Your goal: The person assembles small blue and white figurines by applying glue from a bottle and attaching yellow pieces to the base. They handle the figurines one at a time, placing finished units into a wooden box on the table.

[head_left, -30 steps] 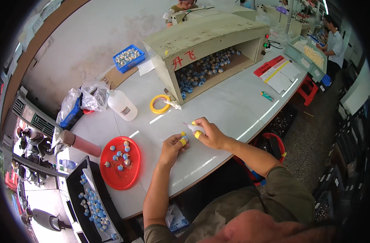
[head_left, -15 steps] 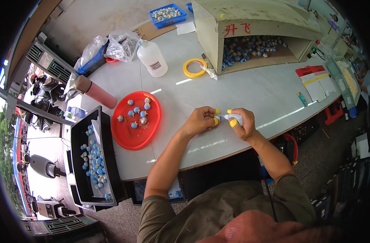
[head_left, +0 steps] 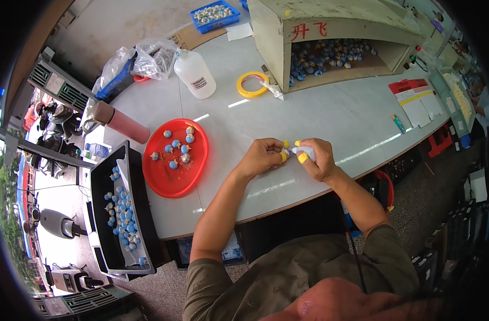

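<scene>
My left hand pinches a small piece at its taped fingertips; the fingers mostly hide it, though it resembles the little blue figures. Facing it, my right hand grips a small white squeeze bottle, its tip pointing left at the pinched piece. Yellow tape wraps the thumb and a finger of each hand. To the left, a round red tray carries several small blue-and-cream figures. Beside it, a black bin lined with white sheet holds many more.
A pink bottle, a clear plastic bottle and a yellow tape roll stand or lie behind. At the back is a metal box with blue figures inside. A blue basket, papers and a lighter lie farther off.
The squeeze bottle has come closer to my left fingertips, and my right hand has shifted slightly left. The whole view has shifted a little. Both hands keep their grip.
</scene>
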The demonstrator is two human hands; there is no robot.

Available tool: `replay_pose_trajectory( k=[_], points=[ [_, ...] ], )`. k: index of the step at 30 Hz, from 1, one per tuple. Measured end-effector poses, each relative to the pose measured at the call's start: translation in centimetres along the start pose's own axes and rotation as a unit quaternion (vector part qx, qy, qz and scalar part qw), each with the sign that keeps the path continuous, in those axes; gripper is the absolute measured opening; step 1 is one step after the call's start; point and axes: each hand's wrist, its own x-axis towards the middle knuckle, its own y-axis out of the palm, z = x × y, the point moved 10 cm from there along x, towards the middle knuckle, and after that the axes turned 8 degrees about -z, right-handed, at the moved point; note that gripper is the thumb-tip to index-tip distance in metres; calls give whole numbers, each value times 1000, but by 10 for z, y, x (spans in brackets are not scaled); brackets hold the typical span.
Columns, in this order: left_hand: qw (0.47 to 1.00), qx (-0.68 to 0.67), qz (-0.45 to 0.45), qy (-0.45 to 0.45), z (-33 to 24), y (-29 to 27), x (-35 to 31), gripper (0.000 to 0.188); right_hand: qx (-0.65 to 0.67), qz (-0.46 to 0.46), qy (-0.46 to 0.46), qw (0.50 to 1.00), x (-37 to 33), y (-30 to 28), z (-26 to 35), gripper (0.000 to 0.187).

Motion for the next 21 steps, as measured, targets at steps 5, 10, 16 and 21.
replay_pose_trajectory(
  k=[5,10,16,21],
  points=[
    [1000,-3,-30,3,3,-6,4,35,-41,-24,-78,996,-1,-3,12,19],
    [999,-33,-33,8,7,-9,8,33,-70,-13,-105,992,0,-1,22,20],
    [999,-41,-36,1,9,-12,8,32,-71,-13,-118,990,-3,0,23,21],
    [998,-43,-41,4,10,-13,8,31,-61,-10,-114,992,-3,-1,25,21]
  ],
)
